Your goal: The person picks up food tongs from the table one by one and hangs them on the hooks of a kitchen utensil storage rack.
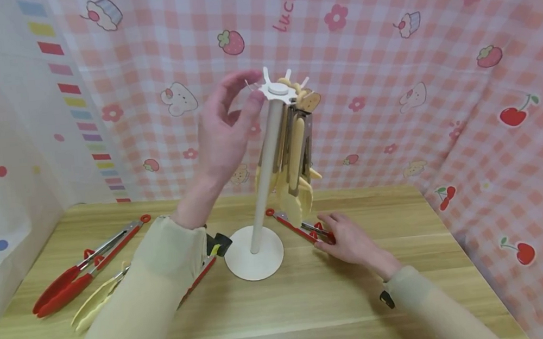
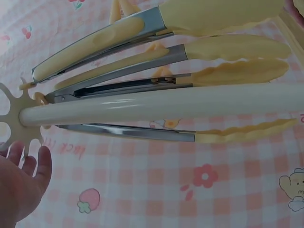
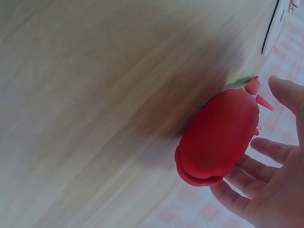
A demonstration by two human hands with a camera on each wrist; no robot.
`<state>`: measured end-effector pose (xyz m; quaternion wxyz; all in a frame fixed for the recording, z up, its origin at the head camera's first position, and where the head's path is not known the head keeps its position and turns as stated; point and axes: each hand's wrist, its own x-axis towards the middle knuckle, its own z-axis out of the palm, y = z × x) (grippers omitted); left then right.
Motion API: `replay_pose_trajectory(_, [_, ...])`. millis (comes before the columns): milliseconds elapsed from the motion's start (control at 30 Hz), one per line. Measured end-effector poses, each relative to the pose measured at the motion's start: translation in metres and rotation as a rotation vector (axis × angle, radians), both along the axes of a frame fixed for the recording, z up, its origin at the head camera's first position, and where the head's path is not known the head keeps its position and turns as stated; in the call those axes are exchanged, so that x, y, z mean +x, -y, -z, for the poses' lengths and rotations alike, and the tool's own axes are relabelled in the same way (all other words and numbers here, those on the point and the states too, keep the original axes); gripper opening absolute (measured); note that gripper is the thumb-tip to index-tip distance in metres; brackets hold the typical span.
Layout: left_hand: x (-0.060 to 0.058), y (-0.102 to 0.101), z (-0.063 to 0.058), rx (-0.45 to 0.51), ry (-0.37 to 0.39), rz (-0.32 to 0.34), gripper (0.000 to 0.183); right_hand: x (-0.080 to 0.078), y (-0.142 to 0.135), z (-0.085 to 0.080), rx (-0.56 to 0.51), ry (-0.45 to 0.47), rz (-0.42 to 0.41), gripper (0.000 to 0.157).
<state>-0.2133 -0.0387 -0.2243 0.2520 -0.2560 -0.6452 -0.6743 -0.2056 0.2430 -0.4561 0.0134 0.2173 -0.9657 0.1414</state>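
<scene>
Head view shows one white stand with a slim round pole and a disc base (image 1: 265, 192), upright on a pale wood-grain table (image 1: 324, 306). At least four white hooks (image 1: 265, 75) show at its top. The left hand (image 1: 226, 126) grips the hooked top there, thumb and forefinger pinching at its near edge.

From the far side of the top hang cream-tipped metal tongs with cream grips (image 1: 296, 156); the left wrist view shows at least three, and overlap hides whether there are more.

The right hand (image 1: 353, 241) is low over the table beside one pair of red-headed tongs with a red end ring (image 1: 297, 230), lying right of the base. Its grip is loose: the fingers reach round the red heads with the thumb apart, and whether the fingertips touch them is hard to tell.

Left of the stand lie one large pair of red-headed metal tongs (image 1: 64, 293) and one cream-headed pair (image 1: 87, 318), partly covered by the left sleeve (image 1: 154, 279). One narrow red-edged piece (image 1: 198, 279), mostly hidden, shows between sleeve and base.
</scene>
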Motion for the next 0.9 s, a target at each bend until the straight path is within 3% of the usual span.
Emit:
replay_pose_trajectory(133, [-0.002, 0.003, 0.001, -0.005, -0.007, 0.009, 0.037, 0.0, 0.0, 0.001, 0.01, 0.013, 0.004, 0.073])
replay_pose_trajectory(367, [-0.005, 0.005, -0.001, -0.03, 0.053, 0.002, 0.048, 0.001, -0.001, 0.005, 0.028, 0.022, 0.023, 0.072])
replay_pose_trajectory(733, [-0.011, 0.007, -0.008, 0.034, 0.122, 0.125, 0.06, 0.002, -0.001, 0.006, 0.029, 0.015, 0.015, 0.069])
replay_pose_trajectory(900, [-0.014, 0.007, -0.008, 0.062, 0.156, 0.15, 0.052, 0.002, -0.001, 0.006, 0.052, 0.037, 0.029, 0.064])
